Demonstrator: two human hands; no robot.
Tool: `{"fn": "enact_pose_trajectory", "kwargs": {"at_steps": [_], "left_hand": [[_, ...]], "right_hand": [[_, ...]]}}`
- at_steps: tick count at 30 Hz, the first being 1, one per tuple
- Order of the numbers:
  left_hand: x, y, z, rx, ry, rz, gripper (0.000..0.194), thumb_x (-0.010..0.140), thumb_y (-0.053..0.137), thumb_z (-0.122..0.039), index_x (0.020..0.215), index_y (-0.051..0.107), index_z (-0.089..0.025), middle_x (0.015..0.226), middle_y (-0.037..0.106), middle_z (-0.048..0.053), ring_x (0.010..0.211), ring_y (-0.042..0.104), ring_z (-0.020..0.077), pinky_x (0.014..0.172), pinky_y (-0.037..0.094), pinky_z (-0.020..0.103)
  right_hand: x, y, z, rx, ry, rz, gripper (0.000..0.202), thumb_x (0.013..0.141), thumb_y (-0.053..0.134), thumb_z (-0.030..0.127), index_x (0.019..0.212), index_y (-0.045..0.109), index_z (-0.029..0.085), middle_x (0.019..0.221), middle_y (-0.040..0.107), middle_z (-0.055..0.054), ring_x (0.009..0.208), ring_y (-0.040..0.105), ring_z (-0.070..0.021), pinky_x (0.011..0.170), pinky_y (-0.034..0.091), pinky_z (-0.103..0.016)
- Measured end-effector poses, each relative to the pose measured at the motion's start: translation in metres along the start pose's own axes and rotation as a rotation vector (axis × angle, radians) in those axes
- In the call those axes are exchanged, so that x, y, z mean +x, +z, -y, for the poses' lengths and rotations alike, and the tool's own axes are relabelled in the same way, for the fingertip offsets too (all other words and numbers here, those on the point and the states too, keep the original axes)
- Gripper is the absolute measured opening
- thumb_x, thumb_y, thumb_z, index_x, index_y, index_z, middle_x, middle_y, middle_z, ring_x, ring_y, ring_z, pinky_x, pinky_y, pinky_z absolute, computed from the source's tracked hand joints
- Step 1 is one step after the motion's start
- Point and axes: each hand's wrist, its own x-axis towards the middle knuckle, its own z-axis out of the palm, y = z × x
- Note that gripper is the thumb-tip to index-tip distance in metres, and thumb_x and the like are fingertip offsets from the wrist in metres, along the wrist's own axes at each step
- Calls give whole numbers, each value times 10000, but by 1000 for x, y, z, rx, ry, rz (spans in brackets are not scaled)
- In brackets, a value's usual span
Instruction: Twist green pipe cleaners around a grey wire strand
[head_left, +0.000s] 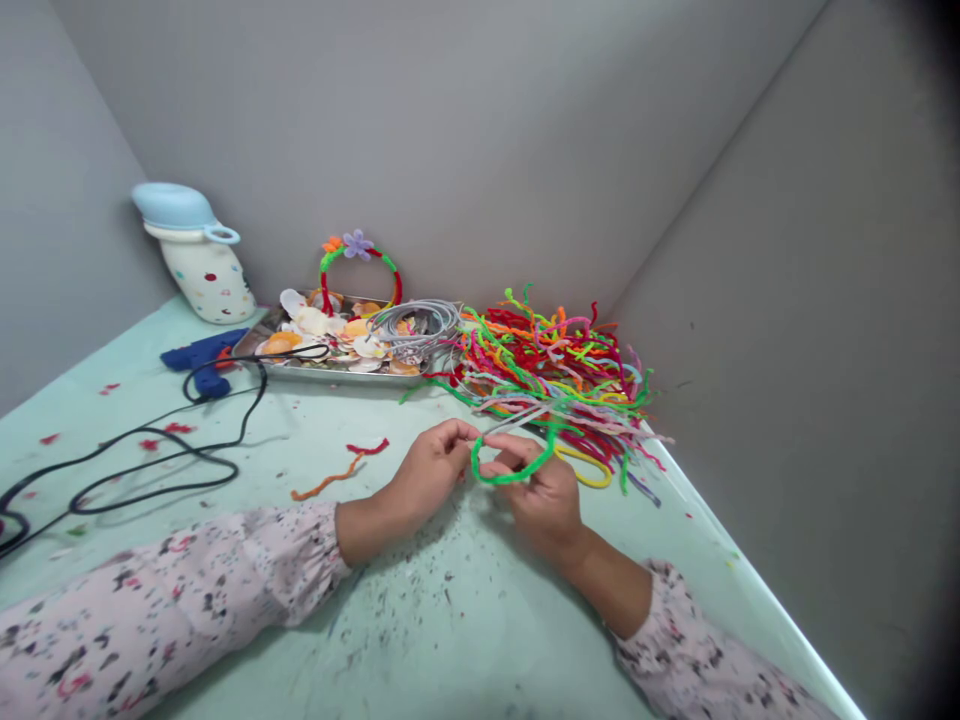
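Near the middle of the table, my left hand (431,470) pinches one end of a green pipe cleaner (517,474) between thumb and fingers. The green strip curves in an open loop from the left fingertips across the front of my right hand (546,500). My right hand is closed on it, its fingertips close to the left ones. A thin grey wire (521,418) runs from the fingertips up and right toward the pile of coloured pipe cleaners (555,370).
At the back, a metal tray (337,375) holds shells, coiled wire (424,325) and a decorated hoop (397,275). Left are a blue glue gun (199,355), its black cord (225,462) and a bottle (206,275). Orange and red scraps (330,482) lie beside my left hand.
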Motion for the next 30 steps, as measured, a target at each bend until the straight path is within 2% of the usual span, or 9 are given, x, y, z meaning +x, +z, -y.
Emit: {"fn": "enact_pose_trajectory", "kwargs": {"at_steps": [2,4,5,7,9,11,20,26,30], "left_hand": [[0,-1,1,-15,7,-4,93,756,528,-217,813,566,-153,655,517,-23,568,432,94,522,324,207],[1,-1,2,-29,2,-11,93,751,533,-223,809,562,-156,651,517,-23,571,444,99,524,326,207],[1,-1,2,-29,-2,-11,95,751,536,-228,810,562,-158,630,500,-31,553,431,96,513,316,206],[1,-1,1,-17,-4,-5,103,759,537,-240,816,567,-159,595,459,-45,518,393,88,490,291,206],[0,-1,-1,2,-2,-1,106,769,535,-245,822,570,-160,572,428,-55,498,365,85,473,268,206],[0,0,-3,9,-5,-11,95,769,537,-237,815,567,-160,569,426,-56,500,364,85,473,265,207],[1,-3,0,63,87,21,61,782,522,-195,778,566,-152,639,488,-39,561,395,88,551,329,209],[1,-3,2,65,91,35,88,792,511,-189,825,584,-152,643,496,-38,551,391,83,528,314,200],[0,-3,2,66,91,27,97,801,533,-241,831,571,-156,627,472,-44,548,388,87,514,305,202]], "right_hand": [[0,-1,3,-2,-177,45,324,785,679,264,1105,629,249,702,630,21,567,526,-107,565,453,-235],[-1,-2,6,-3,-283,79,330,788,677,260,1112,619,260,777,642,-4,631,552,-126,601,472,-256],[-1,-3,7,-6,-274,77,271,814,640,250,1084,626,259,811,645,-18,677,572,-140,635,483,-273],[-1,-4,7,-21,-151,39,183,877,526,223,1022,635,252,851,640,-36,760,596,-163,703,490,-303],[0,-6,3,-30,4,-12,203,904,456,220,1000,632,244,880,635,-44,805,603,-175,737,489,-317],[2,-7,-2,-43,82,-33,211,894,470,234,1032,629,245,905,641,-42,809,606,-181,735,492,-319],[4,-4,-5,-148,-58,136,327,842,576,241,1167,607,268,955,667,-48,810,605,-182,717,490,-310],[6,-5,-2,-123,-19,116,165,854,564,248,967,683,246,803,642,-29,680,563,-152,619,468,-282],[4,-2,-1,-88,21,74,189,840,571,236,1014,644,247,893,658,-36,759,600,-166,679,491,-293]]}}
